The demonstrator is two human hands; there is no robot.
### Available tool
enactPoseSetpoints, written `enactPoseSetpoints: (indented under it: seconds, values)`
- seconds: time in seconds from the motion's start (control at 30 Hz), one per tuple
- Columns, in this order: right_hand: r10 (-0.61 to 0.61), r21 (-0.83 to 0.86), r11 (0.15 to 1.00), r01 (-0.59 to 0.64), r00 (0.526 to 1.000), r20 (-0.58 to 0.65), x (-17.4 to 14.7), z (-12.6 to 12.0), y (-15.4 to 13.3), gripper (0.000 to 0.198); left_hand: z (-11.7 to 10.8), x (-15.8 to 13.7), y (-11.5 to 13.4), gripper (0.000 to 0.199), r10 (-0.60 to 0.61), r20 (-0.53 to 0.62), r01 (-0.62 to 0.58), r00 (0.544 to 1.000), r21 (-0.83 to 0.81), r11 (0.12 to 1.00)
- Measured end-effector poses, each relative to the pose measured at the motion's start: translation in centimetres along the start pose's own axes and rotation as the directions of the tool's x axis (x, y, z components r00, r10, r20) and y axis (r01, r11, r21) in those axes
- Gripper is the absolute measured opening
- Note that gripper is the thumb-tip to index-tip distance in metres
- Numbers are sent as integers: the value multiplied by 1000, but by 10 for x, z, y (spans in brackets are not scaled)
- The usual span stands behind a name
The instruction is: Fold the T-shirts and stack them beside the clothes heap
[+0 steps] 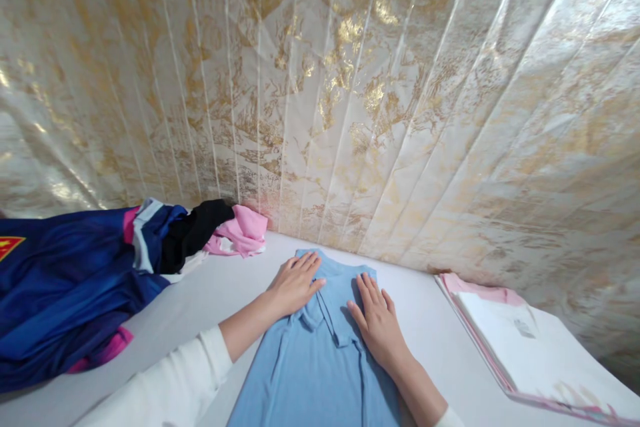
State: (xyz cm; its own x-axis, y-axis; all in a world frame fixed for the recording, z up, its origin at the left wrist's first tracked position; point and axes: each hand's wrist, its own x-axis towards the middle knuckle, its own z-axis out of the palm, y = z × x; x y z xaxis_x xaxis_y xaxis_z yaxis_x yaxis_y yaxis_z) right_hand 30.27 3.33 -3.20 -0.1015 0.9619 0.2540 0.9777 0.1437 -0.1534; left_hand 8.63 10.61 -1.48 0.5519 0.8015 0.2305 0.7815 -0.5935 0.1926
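On the blue shirt (pixel 320 377), left hand (pixel 296 283) rests at 11 o'clock, right hand (pixel 379 321) at 1, fingers extended flat; folded clothes (pixel 525 347) lie apart at 3 o'clock.

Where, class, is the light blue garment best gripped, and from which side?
Probably at the far corners of the light blue garment, pinched from its left and right edges: it lies flat and limp, so edges should grip better than its broad middle. The left hand and right hand rest flat near those corners.
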Motion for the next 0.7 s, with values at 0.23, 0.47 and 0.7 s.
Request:
enactPoseSetpoints:
  seconds: [0.23,0.47,0.7]
  values:
    - [-252,156,953,258,966,-58,-9,-11,-25,52,-13,-18,-2,50,26,-48,-26,999,-9,1000]
    - [-409,303,864,401,912,-40,-3,-37,-75,18,-25,-82,-8,53,69,-74,-72,995,-37,997]
    - [-361,246,899,361,931,-49,10,-19,-88,16,-16,-115,2,50,91,-25,-90,996,35,995]
